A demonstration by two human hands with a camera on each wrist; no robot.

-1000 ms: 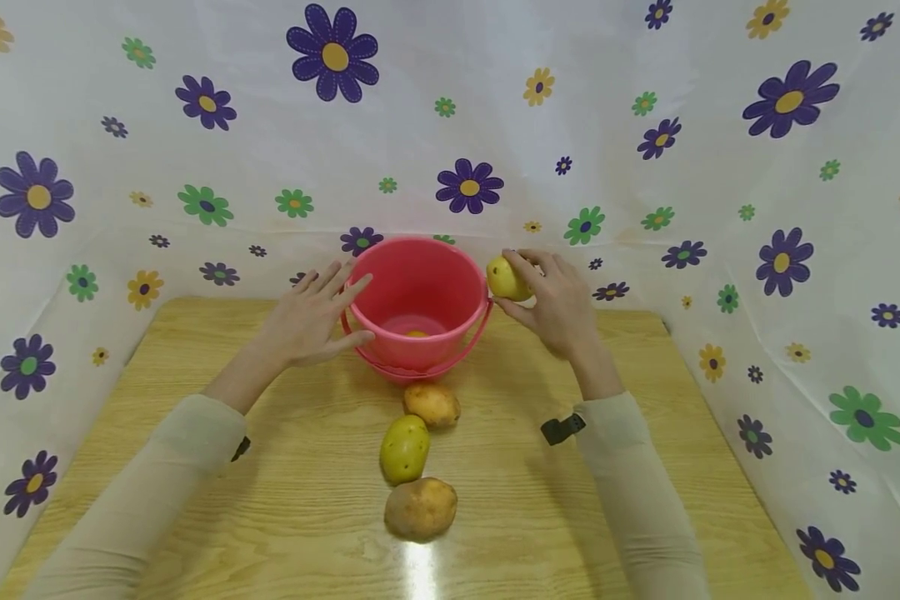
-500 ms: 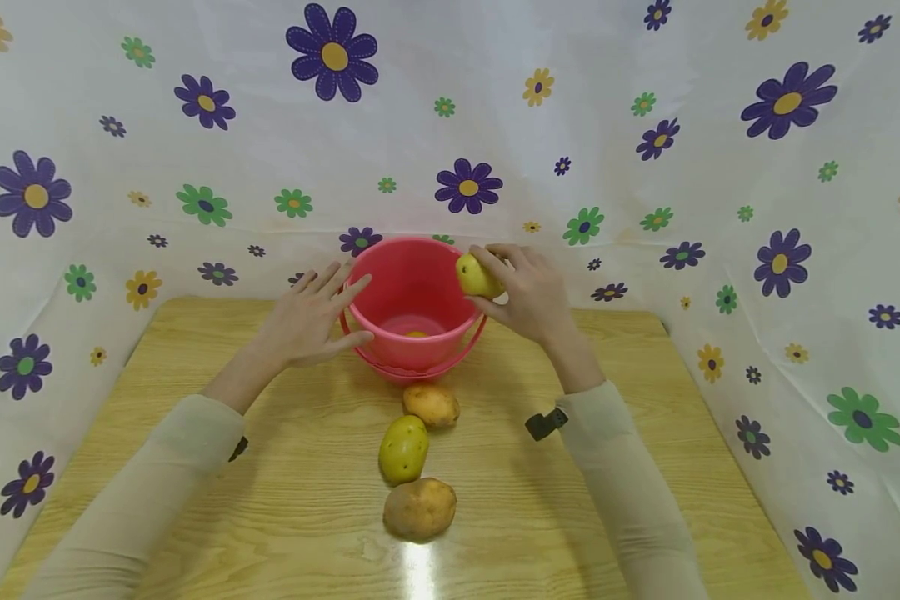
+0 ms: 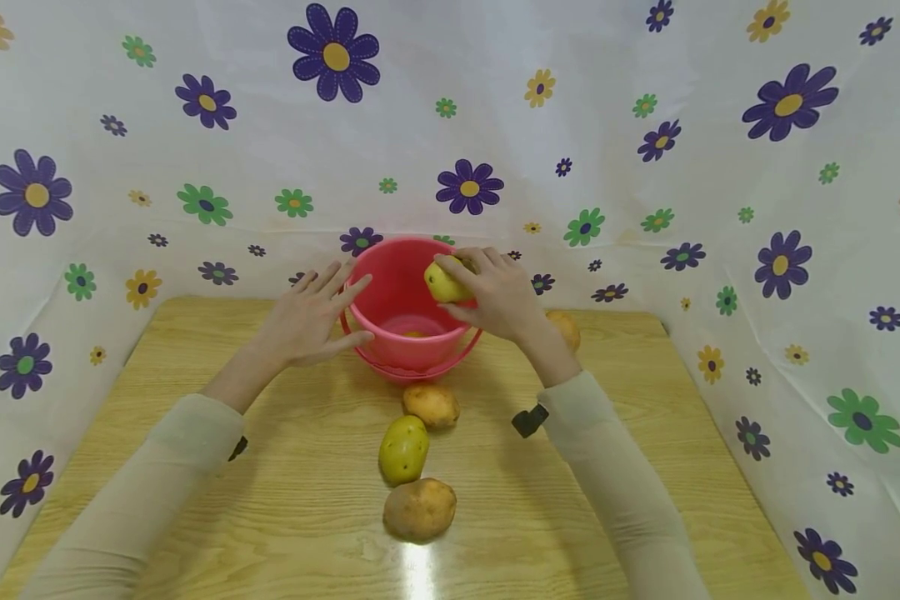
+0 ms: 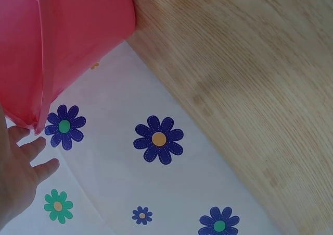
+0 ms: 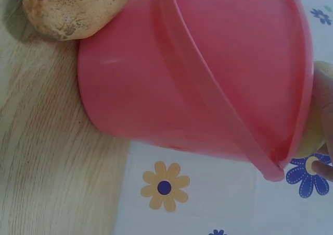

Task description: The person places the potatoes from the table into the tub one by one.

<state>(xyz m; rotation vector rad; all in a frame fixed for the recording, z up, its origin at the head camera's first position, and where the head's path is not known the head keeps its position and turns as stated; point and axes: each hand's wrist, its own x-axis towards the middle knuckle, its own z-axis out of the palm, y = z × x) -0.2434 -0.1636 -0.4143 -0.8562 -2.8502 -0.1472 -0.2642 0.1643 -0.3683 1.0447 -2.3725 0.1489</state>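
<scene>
**Wooden table with bucket and potatoes**

A light wooden table (image 3: 285, 500) carries a pink bucket (image 3: 397, 342) near its far edge. Three potatoes lie in a row in front of it: a brown one (image 3: 431, 405), a yellow-green one (image 3: 403, 450), and a larger brown one (image 3: 420, 509). Another potato (image 3: 566, 327) lies right of the bucket.

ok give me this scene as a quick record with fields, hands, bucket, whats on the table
left hand: open, fingers against the side of the pink bucket
right hand: holds a yellow-green potato over the bucket's mouth
in front of bucket: brown potato, yellow-green potato, brown potato, in a row
behind right wrist: another brown potato
surface: wooden table
</scene>
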